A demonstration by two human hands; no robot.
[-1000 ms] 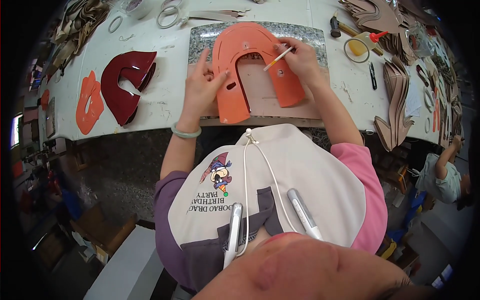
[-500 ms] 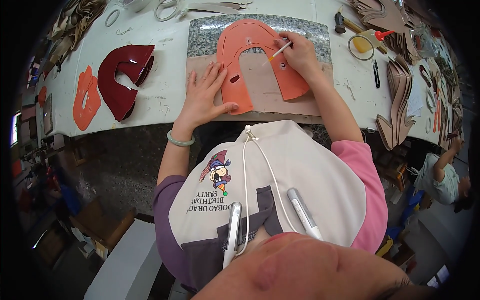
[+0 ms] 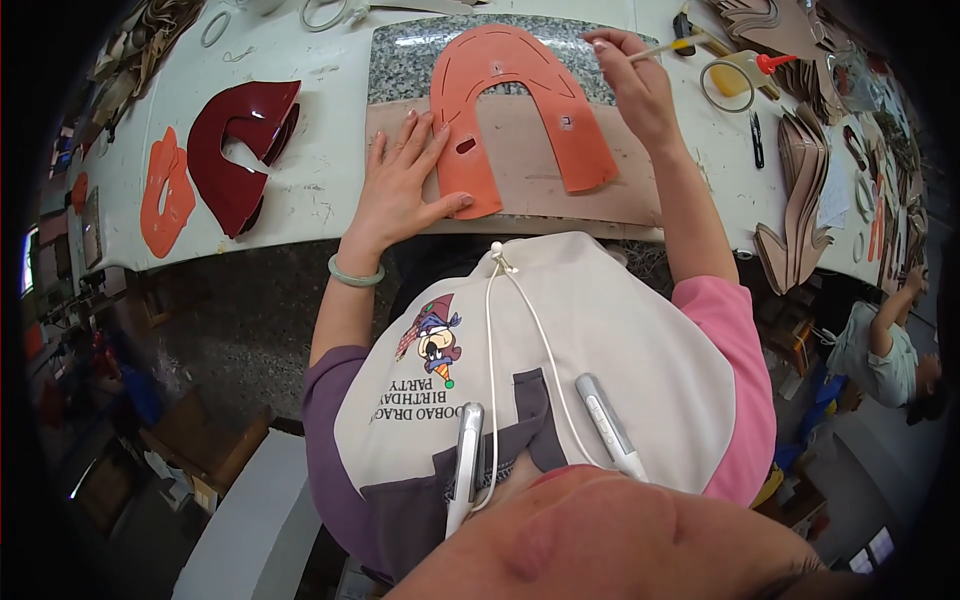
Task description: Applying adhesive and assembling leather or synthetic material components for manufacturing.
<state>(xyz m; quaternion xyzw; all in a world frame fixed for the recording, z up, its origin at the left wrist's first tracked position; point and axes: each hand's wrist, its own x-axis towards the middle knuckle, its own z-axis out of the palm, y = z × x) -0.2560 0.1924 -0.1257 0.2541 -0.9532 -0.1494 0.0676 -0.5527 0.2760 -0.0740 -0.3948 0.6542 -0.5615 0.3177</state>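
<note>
A U-shaped orange template (image 3: 505, 60) with slots and small cut-outs lies over a tan leather sheet (image 3: 525, 150) and a speckled stone slab (image 3: 405, 60). My left hand (image 3: 400, 185) lies flat with its fingers spread, fingertips on the leather and the template's left leg, thumb across that leg's lower end. Raised off the template's right side, my right hand (image 3: 635, 95) is closed on a slim white pen (image 3: 652, 51). The pen's yellow-banded end points right, away from the template.
Dark red glossy U-shaped pieces (image 3: 215, 150) and a smaller orange template (image 3: 165, 195) lie at the left. To the right are a hammer (image 3: 683, 35), a glue bottle (image 3: 735, 80) with a red tip, a black pen (image 3: 757, 140) and stacked tan leather pieces (image 3: 795, 195).
My right hand has lifted off the template and moved right. The pen's banded end, which pointed at the leather inside the U, now points right. My left hand stays put.
</note>
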